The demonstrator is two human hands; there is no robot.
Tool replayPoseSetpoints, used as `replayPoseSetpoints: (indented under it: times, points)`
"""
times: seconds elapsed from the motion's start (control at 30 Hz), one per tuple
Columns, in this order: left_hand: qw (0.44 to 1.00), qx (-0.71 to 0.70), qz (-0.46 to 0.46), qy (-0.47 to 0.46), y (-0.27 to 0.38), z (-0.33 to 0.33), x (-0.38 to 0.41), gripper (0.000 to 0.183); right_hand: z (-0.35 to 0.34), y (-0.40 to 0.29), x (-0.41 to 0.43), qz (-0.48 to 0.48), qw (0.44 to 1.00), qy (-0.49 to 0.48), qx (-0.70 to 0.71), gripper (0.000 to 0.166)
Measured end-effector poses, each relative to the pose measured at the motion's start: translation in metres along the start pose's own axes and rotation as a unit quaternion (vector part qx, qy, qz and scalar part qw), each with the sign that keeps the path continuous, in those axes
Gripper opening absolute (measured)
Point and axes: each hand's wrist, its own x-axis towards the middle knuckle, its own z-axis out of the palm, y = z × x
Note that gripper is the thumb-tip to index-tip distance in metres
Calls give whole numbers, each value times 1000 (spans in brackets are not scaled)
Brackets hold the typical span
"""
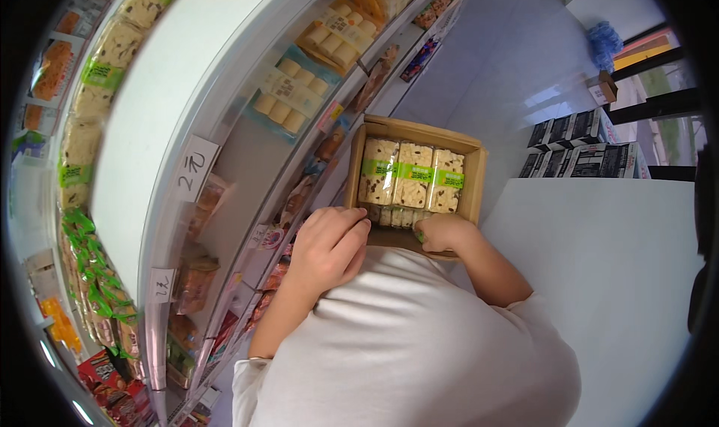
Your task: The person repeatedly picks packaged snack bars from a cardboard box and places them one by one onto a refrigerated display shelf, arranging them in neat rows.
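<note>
An open cardboard box (475,185) stands before me, between the shelves and a white surface. Three clear-wrapped packs of pale puffed snack bars (414,188) with dark specks and green bands lie side by side in its far part. More wrapped packs (397,217) show lower down at the near side. My left hand (330,250) is at the box's near left corner, fingers bent over the rim. Inside the near right part, my right hand (447,232) has its fingers curled at a wrapped pack. A bit of green shows at the fingertips; the rest of that pack is hidden.
Curved shop shelves (151,90) with handwritten price tags run along the left. A row of similar packs (78,146) lines the upper shelf; packaged rolls (292,90) sit lower. A white surface (590,269) is at right, with black-and-white cartons (584,146) beyond it.
</note>
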Motion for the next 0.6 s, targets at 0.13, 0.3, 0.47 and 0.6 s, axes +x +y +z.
replayPoseSetpoints:
  times: [0.13, 0.3, 0.47, 0.6]
  points:
    - [1000, 4, -23, -6, 6, -2, 2, 34, -11, 3, -10, -54, 998, -9, -43, 34]
    - [999, 7, -33, -11, 7, -2, -2, 33, 9, 7, 5, -22, 989, 130, -69, 30]
    - [997, -27, -66, -41, 6, -6, -9, 27, -39, -17, -53, -37, 969, 241, 45, 31]
    - [985, -64, -141, -79, 12, -3, -14, 46, -84, -54, -104, -120, 876, 400, 243, 39]
